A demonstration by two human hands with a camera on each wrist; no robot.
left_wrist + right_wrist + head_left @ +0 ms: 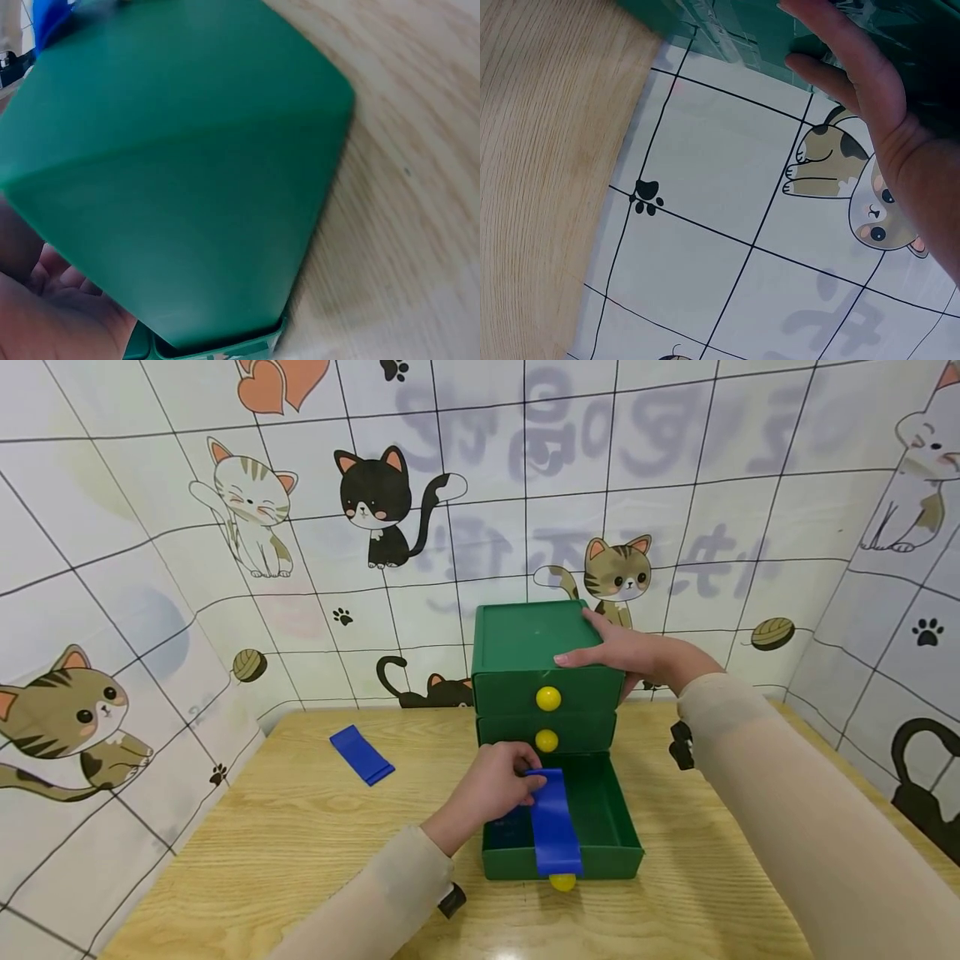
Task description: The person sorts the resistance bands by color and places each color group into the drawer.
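Observation:
A green three-drawer box (536,639) with yellow knobs stands on the table. Its bottom drawer (618,806) is pulled out. My left hand (498,781) is above that drawer, pinching one end of a blue strip (555,822) between thumb and fingers. From there the strip runs across the drawer to its front edge, just above the lowest knob (562,882). My right hand (626,652) rests against the upper right of the box, thumb on the top and fingers spread along the side. In the right wrist view its fingers (844,52) look straight.
Left of the box, a folded blue strip (362,754) lies on the wooden table (300,843). A white wall covering (480,527) with cat pictures and black grid lines rises behind and at both sides. Each wrist wears a dark strapped device.

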